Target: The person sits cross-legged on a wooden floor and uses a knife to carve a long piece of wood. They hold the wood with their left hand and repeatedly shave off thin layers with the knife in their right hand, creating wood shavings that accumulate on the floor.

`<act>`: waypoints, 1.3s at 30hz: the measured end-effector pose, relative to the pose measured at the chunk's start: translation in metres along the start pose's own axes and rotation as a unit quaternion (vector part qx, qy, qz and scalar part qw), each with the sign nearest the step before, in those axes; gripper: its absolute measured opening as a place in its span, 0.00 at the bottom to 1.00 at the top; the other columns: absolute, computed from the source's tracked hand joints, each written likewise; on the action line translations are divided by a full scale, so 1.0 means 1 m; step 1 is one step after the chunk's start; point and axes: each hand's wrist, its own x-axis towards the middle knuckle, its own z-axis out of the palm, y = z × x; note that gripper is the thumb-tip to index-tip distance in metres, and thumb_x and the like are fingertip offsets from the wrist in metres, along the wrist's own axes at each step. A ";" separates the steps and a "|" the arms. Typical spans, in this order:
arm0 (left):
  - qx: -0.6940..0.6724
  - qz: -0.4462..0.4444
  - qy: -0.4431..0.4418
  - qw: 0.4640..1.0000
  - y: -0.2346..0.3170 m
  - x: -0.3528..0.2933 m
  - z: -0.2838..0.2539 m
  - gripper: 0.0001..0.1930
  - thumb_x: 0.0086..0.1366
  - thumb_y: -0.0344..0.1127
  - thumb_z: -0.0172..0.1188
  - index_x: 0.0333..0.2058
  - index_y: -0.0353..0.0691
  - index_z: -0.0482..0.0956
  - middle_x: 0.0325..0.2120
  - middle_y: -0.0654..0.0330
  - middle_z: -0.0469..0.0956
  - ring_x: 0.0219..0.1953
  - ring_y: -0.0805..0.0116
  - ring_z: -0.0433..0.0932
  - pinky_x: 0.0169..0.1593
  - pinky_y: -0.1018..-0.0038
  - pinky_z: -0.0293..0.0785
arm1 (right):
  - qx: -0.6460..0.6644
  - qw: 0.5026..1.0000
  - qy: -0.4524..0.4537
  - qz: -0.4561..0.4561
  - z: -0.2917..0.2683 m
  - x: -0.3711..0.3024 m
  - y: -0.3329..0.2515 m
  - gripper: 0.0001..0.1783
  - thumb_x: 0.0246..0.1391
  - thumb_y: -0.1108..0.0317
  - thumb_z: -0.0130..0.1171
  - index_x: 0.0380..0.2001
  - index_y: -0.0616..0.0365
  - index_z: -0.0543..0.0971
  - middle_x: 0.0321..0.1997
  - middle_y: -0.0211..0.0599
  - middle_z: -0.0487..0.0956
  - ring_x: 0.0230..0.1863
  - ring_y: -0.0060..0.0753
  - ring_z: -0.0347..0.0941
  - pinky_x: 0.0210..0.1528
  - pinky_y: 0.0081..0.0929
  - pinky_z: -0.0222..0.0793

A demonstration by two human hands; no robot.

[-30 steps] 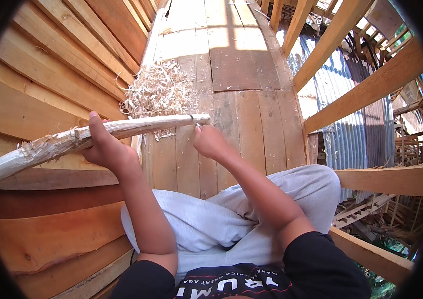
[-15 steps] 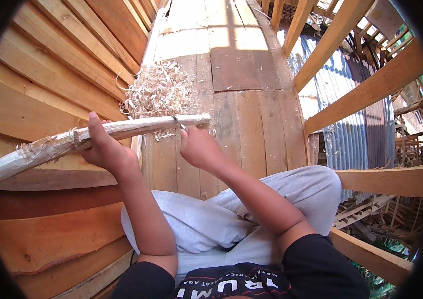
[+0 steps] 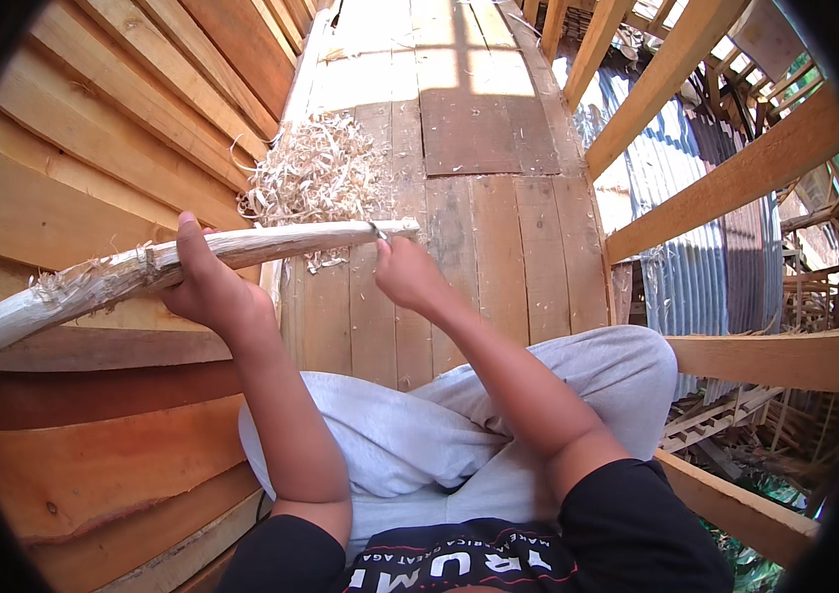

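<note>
A long, curved wooden pole (image 3: pixel 286 237), pale where its bark is stripped, runs from the left rim to its narrow end in front of me. Shaggy fibres cling to its left part. My left hand (image 3: pixel 210 282) is wrapped round the pole from below, thumb up on the near side. My right hand (image 3: pixel 410 274) is closed on a small knife, its handle mostly hidden in the fist. The knife's dark blade (image 3: pixel 377 230) lies across the pole close to its narrow end.
Curly wood shavings (image 3: pixel 316 173) are heaped on the plank floor (image 3: pixel 499 257) beyond the pole. A plank wall (image 3: pixel 113 89) rises at the left. Wooden rails (image 3: pixel 726 173) line the right side, with corrugated metal sheets (image 3: pixel 691 267) below. My crossed legs (image 3: pixel 578 385) are close beneath my arms.
My right hand has slid the knife rightward along the pole, nearer its narrow end. My left hand keeps its grip, and the pole has shifted only slightly.
</note>
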 end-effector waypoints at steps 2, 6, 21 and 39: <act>-0.002 -0.007 0.003 1.000 -0.001 -0.001 0.001 0.14 0.58 0.31 0.64 0.37 0.34 0.69 0.29 0.61 0.72 0.30 0.72 0.72 0.36 0.72 0.72 | -0.015 0.999 0.004 0.028 0.007 0.016 0.029 0.23 0.65 0.60 0.41 0.37 0.72 0.77 0.37 0.65 0.79 0.42 0.66 0.76 0.47 0.53 0.70; 0.000 -0.010 0.019 1.000 -0.002 0.004 -0.002 0.11 0.58 0.29 0.63 0.34 0.35 0.68 0.27 0.61 0.72 0.28 0.73 0.71 0.35 0.72 0.71 | -0.013 1.000 0.000 -0.008 0.000 -0.008 -0.010 0.23 0.65 0.60 0.42 0.36 0.71 0.79 0.38 0.66 0.79 0.43 0.65 0.76 0.47 0.52 0.71; -0.005 -0.006 -0.027 1.000 0.001 0.005 -0.006 0.10 0.58 0.30 0.62 0.31 0.38 0.68 0.24 0.61 0.71 0.26 0.73 0.72 0.36 0.72 0.71 | -0.014 0.999 -0.013 -0.040 -0.013 -0.024 -0.043 0.24 0.65 0.59 0.41 0.37 0.71 0.79 0.41 0.62 0.79 0.46 0.60 0.76 0.49 0.49 0.71; -0.011 -0.027 -0.094 0.995 0.000 0.005 -0.002 0.12 0.57 0.28 0.62 0.35 0.39 0.67 0.17 0.63 0.72 0.26 0.73 0.73 0.38 0.72 0.72 | -0.113 0.992 -0.055 0.021 -0.014 0.020 0.034 0.26 0.64 0.58 0.42 0.35 0.76 0.78 0.40 0.71 0.77 0.46 0.69 0.73 0.51 0.51 0.68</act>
